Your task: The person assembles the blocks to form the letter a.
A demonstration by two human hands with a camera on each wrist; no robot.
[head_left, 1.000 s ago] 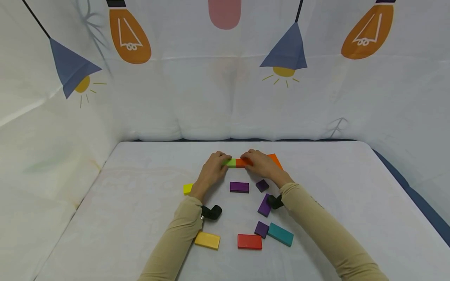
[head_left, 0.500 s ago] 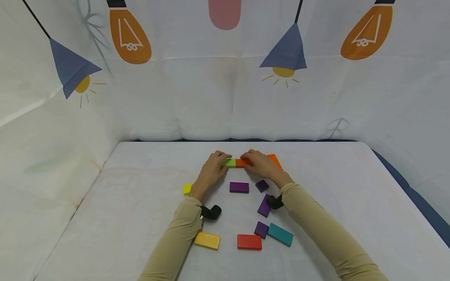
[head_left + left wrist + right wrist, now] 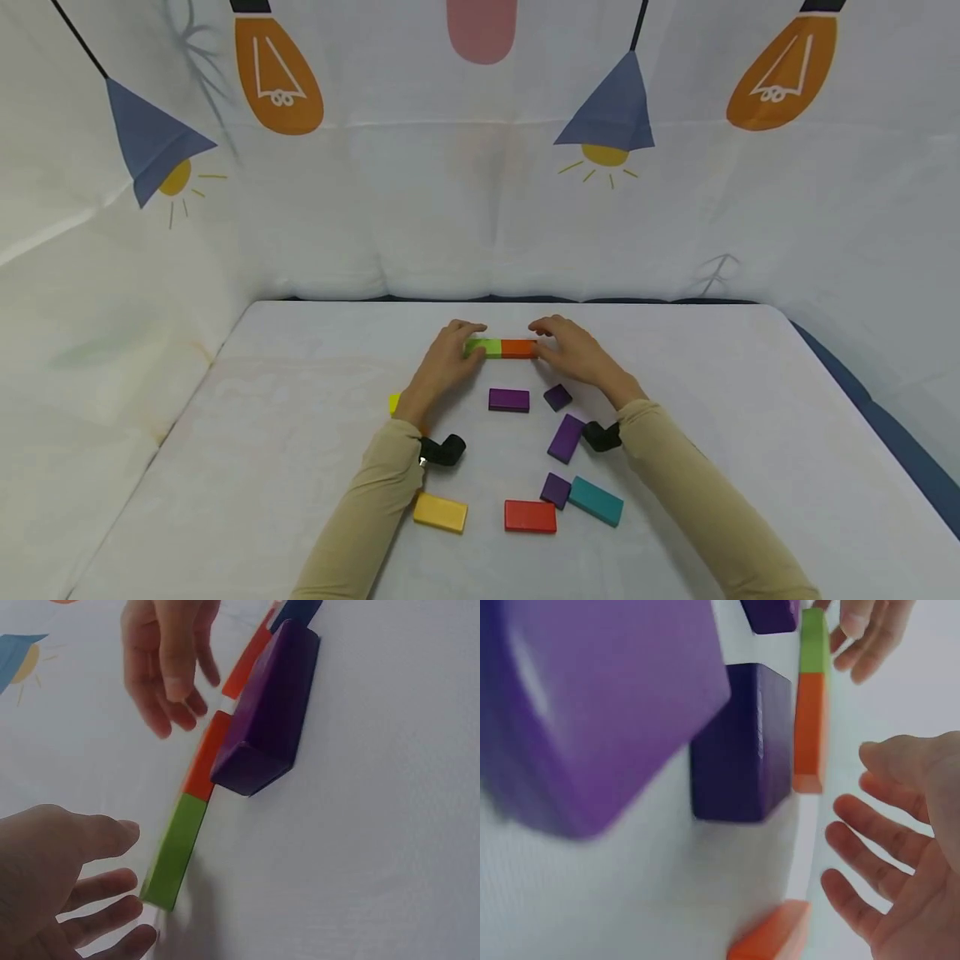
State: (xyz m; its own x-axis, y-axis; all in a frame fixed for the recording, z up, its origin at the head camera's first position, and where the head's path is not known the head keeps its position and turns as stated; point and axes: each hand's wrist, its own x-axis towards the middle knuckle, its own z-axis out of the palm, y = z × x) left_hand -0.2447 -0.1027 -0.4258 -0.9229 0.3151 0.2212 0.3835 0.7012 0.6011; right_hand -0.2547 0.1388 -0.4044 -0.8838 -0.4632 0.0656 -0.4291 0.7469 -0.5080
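A green block [image 3: 483, 348] and an orange block [image 3: 517, 349] lie end to end in a straight row near the table's far side. My left hand [image 3: 444, 360] is at the green end, its thumb and fingers spread loosely. At the orange end is my right hand [image 3: 576, 354], fingers parted and relaxed. In the left wrist view, a gap shows between the left hand [image 3: 67, 877] and the green block [image 3: 176, 855]. From the right wrist, the right hand [image 3: 900, 825] stands apart from the orange block [image 3: 808, 735], with nothing in its fingers.
Nearer than the row lie a purple block [image 3: 509, 400], a small dark purple block [image 3: 557, 397] and another purple block [image 3: 566, 439]. Closer still are yellow [image 3: 440, 512], red [image 3: 530, 517], small purple [image 3: 556, 491] and teal [image 3: 596, 501] blocks. A separate orange block [image 3: 772, 934] lies beyond the row.
Both hands held the ends of the green and orange row earlier. Now they have let go and drawn apart, the right hand moving right over the separate orange block. The row stays put.
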